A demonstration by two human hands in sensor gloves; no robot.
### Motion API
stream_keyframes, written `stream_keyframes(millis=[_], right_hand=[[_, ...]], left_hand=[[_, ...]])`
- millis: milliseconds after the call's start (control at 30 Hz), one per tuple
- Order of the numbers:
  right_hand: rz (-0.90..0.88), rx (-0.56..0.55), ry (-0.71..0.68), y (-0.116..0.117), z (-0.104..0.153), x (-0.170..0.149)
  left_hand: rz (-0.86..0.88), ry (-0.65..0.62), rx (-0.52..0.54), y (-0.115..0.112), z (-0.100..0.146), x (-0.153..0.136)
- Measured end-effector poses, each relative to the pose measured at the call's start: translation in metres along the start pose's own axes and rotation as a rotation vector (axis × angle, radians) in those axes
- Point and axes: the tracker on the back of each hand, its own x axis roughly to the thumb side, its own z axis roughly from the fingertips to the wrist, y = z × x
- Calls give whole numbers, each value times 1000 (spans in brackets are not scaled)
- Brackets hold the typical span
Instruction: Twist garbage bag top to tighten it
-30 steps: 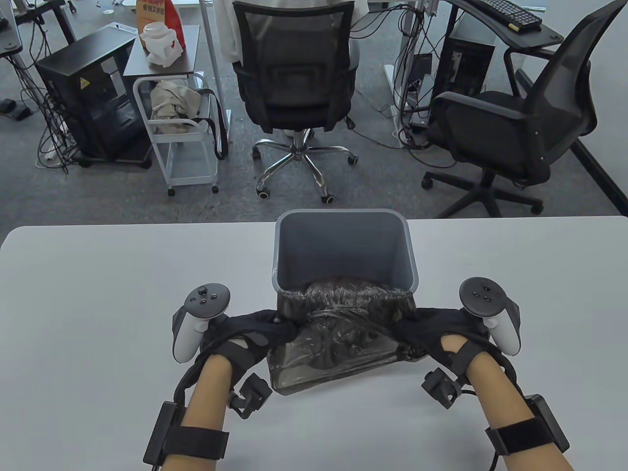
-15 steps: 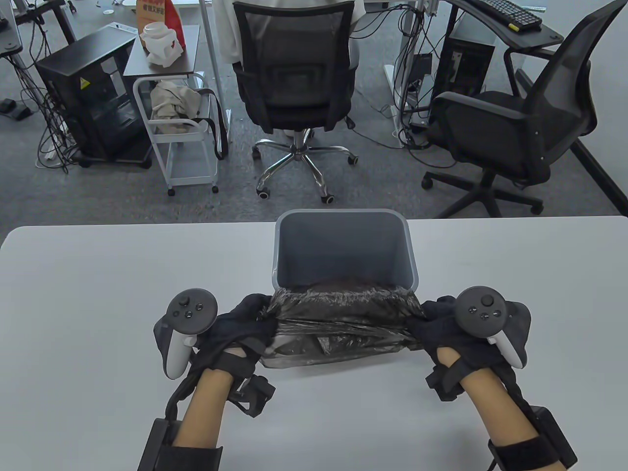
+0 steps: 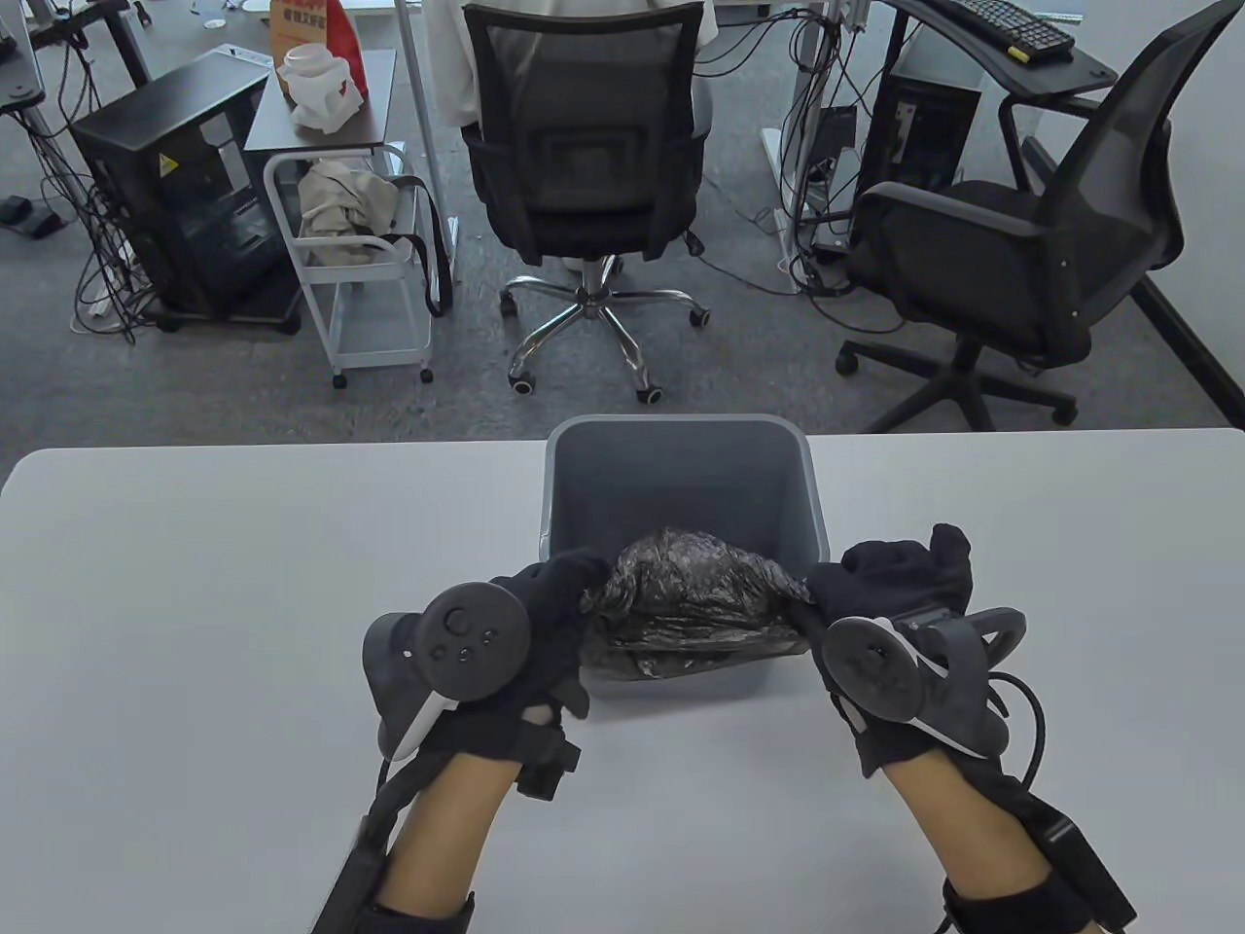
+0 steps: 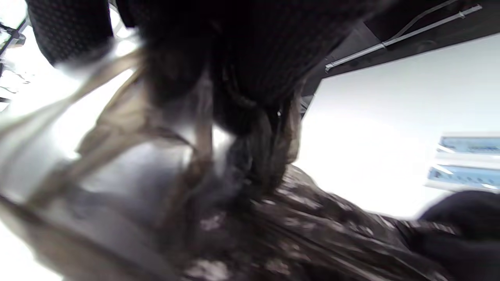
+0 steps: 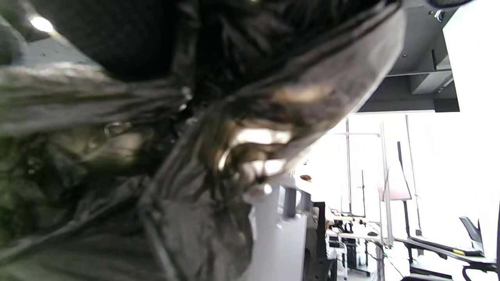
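Much of the grip itself was hidden: in the table view the trackers on the backs of both hands covered the knuckles, and the near rim of the grey bin (image 3: 681, 467) was buried under gathered plastic. The garbage bag (image 3: 681, 608) sat bunched at the near opening of the bin, its black film pulled up into a crumpled mound between the two hands. The left hand (image 3: 530, 632) grasped the left end of the bunch, fingers curled into the film; the right hand (image 3: 890, 603) held the right end, with one finger standing up clear of the plastic. Whether the bag's top was wound round at all could not be told from above. The left wrist view was badly smeared, yet it showed what the overhead camera could not: dark gloved fingers (image 4: 250, 66) closed over a rope-like gather of the garbage bag (image 4: 258, 171), and the other gloved hand (image 4: 461, 218) at the lower right corner. The right wrist view, on its side and also soft, showed the film of the bag (image 5: 218, 156) drawn into tight creases under the glove, with pale highlights on the folds. The bin stood on a plain light desk (image 3: 195, 603) near its far edge. Beyond it lay grey carpet, two black mesh office chairs (image 3: 584, 146), a white wheeled cart (image 3: 365, 282) with a bundle of cloth on it, computer towers and loose cables.
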Motion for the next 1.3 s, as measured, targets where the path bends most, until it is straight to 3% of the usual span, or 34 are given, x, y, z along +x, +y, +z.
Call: stream_keyframes(millis=[167,333,533,633,867,933,1033,1100,1200,1300], right_hand=[[-109,-29,-16,-11,-6,18],[-357,-14,-33,-17,-11,31],[-543,44,-65,-11,-10,25],[-622,30,-68,-10,-5,16],[-884,-74,66,-5,12,-34],[-823,-33,85,2,16,-40],[-528,129,24,16,19,-30],[-435,185,-18,25,18,-18],[-417,120,-40,31,13,-2],[-496,-13,-46,29,6,11]], left_hand=[[23,-86,-131,-13,-12,27],[70,-147,-241,-32,-20,49],[114,-107,-167,-35,-24,48],[105,-76,-89,-34,-25,44],[331,64,-31,-15,-33,21],[436,100,-28,-10,-35,17],[591,130,-52,-7,-38,15],[677,142,-71,-9,-39,18],[754,133,-113,-15,-37,23],[772,115,-162,-24,-34,29]])
